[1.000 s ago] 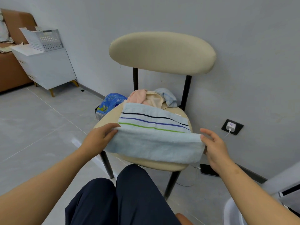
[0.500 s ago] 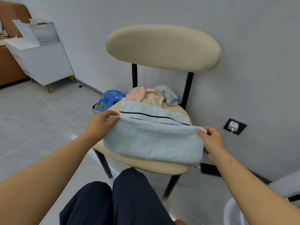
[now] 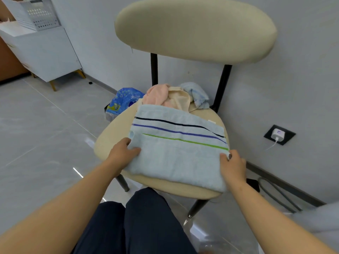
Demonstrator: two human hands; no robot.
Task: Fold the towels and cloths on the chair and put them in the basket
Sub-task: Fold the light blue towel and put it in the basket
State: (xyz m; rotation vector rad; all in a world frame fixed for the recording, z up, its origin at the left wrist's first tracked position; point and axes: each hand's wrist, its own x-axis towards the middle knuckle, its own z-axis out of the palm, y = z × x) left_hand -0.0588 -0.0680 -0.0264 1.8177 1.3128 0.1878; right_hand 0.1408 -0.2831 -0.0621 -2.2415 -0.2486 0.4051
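Note:
A light blue towel [image 3: 176, 158] with black, blue and green stripes lies folded across the beige chair seat [image 3: 110, 138]. My left hand [image 3: 123, 153] pinches its left edge, thumb on top. My right hand [image 3: 233, 165] pinches its right edge near the green stripe. Behind the towel, at the back of the seat, sits a crumpled pile: a pink cloth [image 3: 156, 94], a beige cloth [image 3: 180, 100] and a pale blue cloth [image 3: 197, 94]. A white perforated basket [image 3: 41, 15] stands on a white cabinet far left.
The chair back [image 3: 194, 28] rises right in front, close to the grey wall. A blue plastic bag [image 3: 122, 101] lies on the floor left of the seat. A wall socket with charger [image 3: 278, 134] is at the right. A blurred white object [image 3: 319, 217] fills the lower right corner.
The folded edge, raised over the stripes half a second ago, has come back down; all three stripes show again. Both hands sit lower on the towel's sides, and the view has moved closer.

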